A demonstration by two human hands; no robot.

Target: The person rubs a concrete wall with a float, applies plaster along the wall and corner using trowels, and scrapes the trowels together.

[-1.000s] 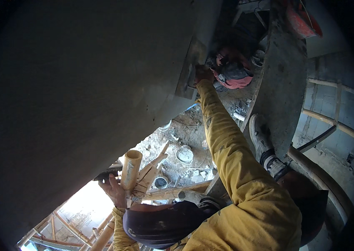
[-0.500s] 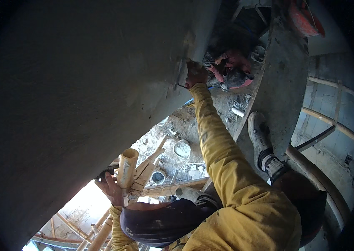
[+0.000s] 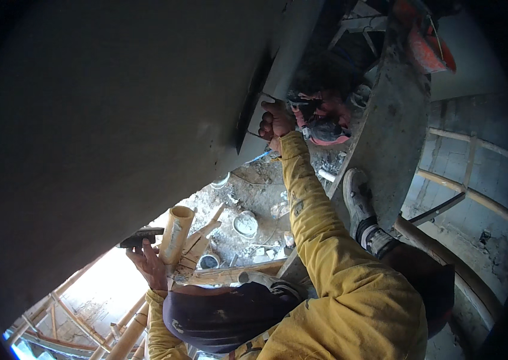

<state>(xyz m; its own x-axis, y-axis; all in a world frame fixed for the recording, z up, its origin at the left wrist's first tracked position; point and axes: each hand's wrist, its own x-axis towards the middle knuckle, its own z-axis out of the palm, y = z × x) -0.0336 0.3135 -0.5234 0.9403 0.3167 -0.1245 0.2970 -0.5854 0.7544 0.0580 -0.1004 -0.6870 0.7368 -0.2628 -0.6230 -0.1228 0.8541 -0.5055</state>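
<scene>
My right hand is closed round the handle of a plastering trowel. The trowel's long dark blade lies along the grey plastered wall, close to its right-hand edge. Lower left, the fingers of my left hand hold a dark flat block near the wall's lower edge, beside an upright bamboo pole. What kind of block it is I cannot make out. Yellow sleeves cover both my arms.
One shoe stands on a narrow plank. Far below, a person in red crouches near a bucket. Another bucket sits on rubble-strewn ground. Bamboo poles fill the lower left; an orange-red container is at top right.
The trowel has turned and its long dark blade now shows. My right hand is a little lower in the picture. The dark block by my left hand shows more fully. The whole view has shifted slightly.
</scene>
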